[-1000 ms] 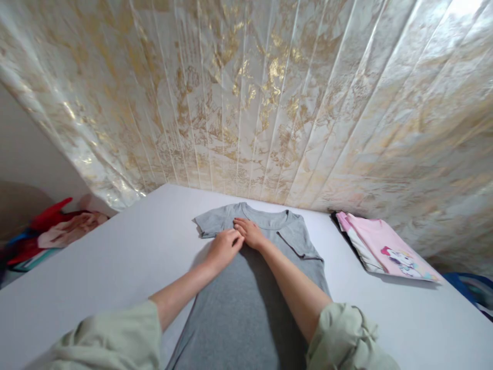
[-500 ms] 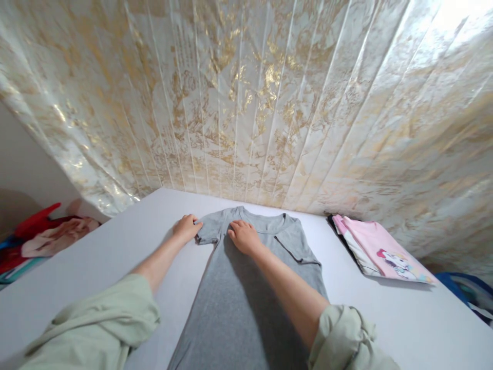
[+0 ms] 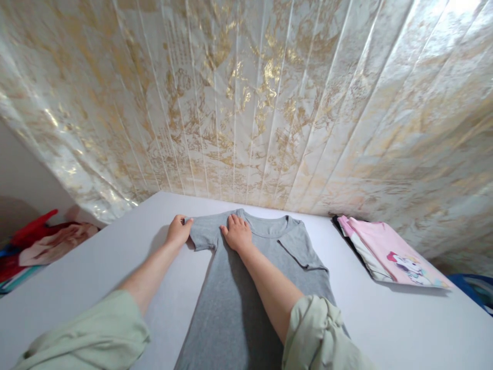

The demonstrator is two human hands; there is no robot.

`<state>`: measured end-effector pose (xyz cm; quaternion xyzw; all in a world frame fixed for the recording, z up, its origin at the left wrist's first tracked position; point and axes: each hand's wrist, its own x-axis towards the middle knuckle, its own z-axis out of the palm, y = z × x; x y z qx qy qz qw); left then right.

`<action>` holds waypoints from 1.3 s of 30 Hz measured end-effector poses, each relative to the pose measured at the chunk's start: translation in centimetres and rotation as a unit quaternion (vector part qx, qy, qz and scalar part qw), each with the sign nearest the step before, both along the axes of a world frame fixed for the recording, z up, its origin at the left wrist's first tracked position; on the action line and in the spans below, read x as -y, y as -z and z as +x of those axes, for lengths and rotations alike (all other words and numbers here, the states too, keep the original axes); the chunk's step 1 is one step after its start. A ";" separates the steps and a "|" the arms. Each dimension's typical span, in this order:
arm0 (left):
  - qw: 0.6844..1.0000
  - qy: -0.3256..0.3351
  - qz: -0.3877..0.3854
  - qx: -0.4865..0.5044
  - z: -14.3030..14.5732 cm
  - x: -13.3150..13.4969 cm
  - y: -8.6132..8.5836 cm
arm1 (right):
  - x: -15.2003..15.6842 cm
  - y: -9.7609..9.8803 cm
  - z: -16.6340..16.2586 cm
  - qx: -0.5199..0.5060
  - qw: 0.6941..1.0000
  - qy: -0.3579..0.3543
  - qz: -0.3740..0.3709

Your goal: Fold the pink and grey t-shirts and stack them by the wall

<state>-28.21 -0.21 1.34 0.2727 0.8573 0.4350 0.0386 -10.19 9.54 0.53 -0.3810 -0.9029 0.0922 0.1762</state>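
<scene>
Grey T-shirt [image 3: 221,313], laid out on the white surface [image 3: 389,329], neckline [image 3: 265,227] toward the far edge, lower part running out of frame at the bottom. Sleeve on the left side [image 3: 205,232] stretched outward; sleeve on the right side [image 3: 304,252] folded in over the shirt front, cuff edge slanting across the chest

Left hand [image 3: 179,230]: grip pinching the outer end of the left-side sleeve, thumb on top, fingers mostly turned away. Right hand [image 3: 238,234]: palm down, pressed on the shirt by the shoulder just beside the neckline, thumb spread from the fingers, nothing pinched

Step in hand looks like straightening that sleeve. To do it well: right palm flat as the anchor, light pressure, no dragging on the neckline. Left pull in line with the sleeve, low to the surface, enough to take out slack without stretching the knit. Cuff layers should lie even; watch for a crease at the underarm

Further out: folded pink garment [image 3: 372,241] with a cartoon print, topping a small pile on the right; pile well apart from the shirt. Loose red cloth [image 3: 33,228] off to the far left. Gold-patterned sheeting [image 3: 246,113] behind the surface
</scene>
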 end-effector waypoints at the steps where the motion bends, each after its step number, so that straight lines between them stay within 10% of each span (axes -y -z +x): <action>1: 1.000 -0.007 0.002 -0.007 0.2 0.0 0.1 | -0.1 -0.1 0.0 -0.002 1.000 0.010 0.007; 27: 0.999 -0.027 0.018 -0.041 1.9 0.3 0.7 | -6.7 -2.5 -0.7 -0.004 0.989 0.143 -0.042; 39: 0.999 -0.026 0.007 -0.030 2.1 0.3 0.6 | 3.3 -0.3 -0.3 0.016 0.998 -0.058 -0.007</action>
